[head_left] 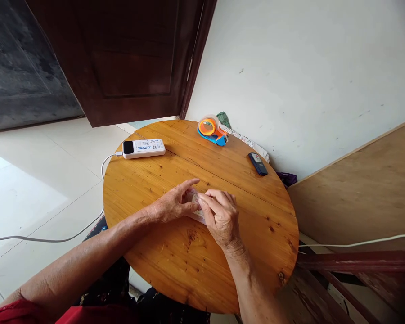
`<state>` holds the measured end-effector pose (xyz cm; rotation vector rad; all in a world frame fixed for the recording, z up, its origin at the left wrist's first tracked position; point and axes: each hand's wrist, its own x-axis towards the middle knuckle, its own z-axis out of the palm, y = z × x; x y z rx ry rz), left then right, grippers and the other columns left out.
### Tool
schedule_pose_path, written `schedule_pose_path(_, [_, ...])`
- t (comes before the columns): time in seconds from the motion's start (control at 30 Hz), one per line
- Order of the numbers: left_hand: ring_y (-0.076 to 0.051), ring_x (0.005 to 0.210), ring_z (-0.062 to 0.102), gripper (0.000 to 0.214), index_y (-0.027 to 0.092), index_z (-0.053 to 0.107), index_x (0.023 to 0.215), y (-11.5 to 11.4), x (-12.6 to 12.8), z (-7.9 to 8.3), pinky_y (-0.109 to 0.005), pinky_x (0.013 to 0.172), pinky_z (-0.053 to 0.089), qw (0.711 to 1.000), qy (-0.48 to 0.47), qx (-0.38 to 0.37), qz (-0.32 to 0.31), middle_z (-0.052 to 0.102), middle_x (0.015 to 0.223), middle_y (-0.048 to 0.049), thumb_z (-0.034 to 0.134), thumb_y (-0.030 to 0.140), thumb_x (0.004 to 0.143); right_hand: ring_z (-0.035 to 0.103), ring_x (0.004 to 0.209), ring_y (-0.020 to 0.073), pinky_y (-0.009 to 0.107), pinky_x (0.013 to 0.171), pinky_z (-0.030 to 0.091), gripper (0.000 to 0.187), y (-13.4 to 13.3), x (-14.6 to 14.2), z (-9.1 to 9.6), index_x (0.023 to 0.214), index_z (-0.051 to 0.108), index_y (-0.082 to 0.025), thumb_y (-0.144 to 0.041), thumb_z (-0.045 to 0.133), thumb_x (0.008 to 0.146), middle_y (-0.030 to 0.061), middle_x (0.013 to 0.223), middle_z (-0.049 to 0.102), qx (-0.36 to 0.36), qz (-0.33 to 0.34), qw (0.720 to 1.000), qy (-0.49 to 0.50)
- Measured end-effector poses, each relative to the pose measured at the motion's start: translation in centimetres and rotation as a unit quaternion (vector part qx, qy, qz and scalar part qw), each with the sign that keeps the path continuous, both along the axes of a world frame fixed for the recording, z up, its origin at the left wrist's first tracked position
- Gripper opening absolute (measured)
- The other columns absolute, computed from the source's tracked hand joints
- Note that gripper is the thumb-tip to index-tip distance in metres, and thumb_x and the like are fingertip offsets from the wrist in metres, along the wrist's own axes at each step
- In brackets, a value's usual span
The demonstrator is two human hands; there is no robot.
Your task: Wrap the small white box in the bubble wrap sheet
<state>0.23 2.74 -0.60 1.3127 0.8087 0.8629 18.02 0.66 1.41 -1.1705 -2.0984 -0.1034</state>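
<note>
Both of my hands rest together near the middle of a round wooden table [155, 180]. My left hand [172, 204] presses on a small pale flat packet [193, 198], thumb against it and index finger stretched out. My right hand [220, 216] lies over the packet's right part with its fingers curled and pinching it. Most of the packet is hidden under the two hands, so I cannot make out what it is.
A white power bank [143, 148] with a cable [47, 238] lies at the table's far left. An orange and blue tape dispenser [212, 129] sits at the far edge, a small dark phone [258, 163] to its right. A wooden board [361, 193] leans on the right; a dark door [128, 58] stands behind.
</note>
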Motion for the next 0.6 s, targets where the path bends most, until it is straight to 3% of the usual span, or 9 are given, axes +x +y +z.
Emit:
schedule_pose_path(0.23, [-0.01, 0.074, 0.049, 0.071, 0.019, 0.043, 0.142, 0.0, 0.1, 0.4, -0.025, 0.067, 0.042, 1.0, 0.009, 0.01, 0.003, 0.052, 0.098, -0.0025, 0.071, 0.037, 0.08, 0.066, 0.096, 0.0223, 0.04, 0.089, 0.046, 0.022, -0.7, 2.0, 2.1, 0.109, 0.071, -0.023, -0.024, 0.061, 0.089, 0.0064, 0.104, 0.074, -0.076, 0.08, 0.994, -0.006])
schedule_pose_path(0.37, [-0.011, 0.074, 0.05, 0.068, 0.018, 0.045, 0.141, -0.1, 0.2, 0.5, -0.026, 0.067, 0.043, 1.0, 0.018, 0.008, 0.005, 0.054, 0.096, -0.0024, 0.071, 0.037, 0.081, 0.067, 0.096, 0.0217, 0.039, 0.086, 0.048, 0.02, -0.9, 2.5, 2.3, 0.102, 0.074, -0.025, -0.023, 0.058, 0.09, 0.0061, 0.107, 0.074, -0.1, 0.09, 0.991, -0.008])
schedule_pose_path(0.6, [-0.016, 0.087, 0.057, 0.073, 0.016, 0.042, 0.141, -0.1, -0.1, 0.8, -0.03, 0.076, 0.047, 0.999, 0.017, -0.026, 0.015, 0.058, 0.104, -0.0051, 0.071, 0.028, 0.075, 0.064, 0.097, 0.0232, 0.04, 0.084, 0.045, 0.017, -1.0, 2.1, 2.2, 0.091, 0.073, -0.024, -0.015, 0.06, 0.087, 0.0062, 0.107, 0.072, -0.075, 0.08, 0.993, -0.041])
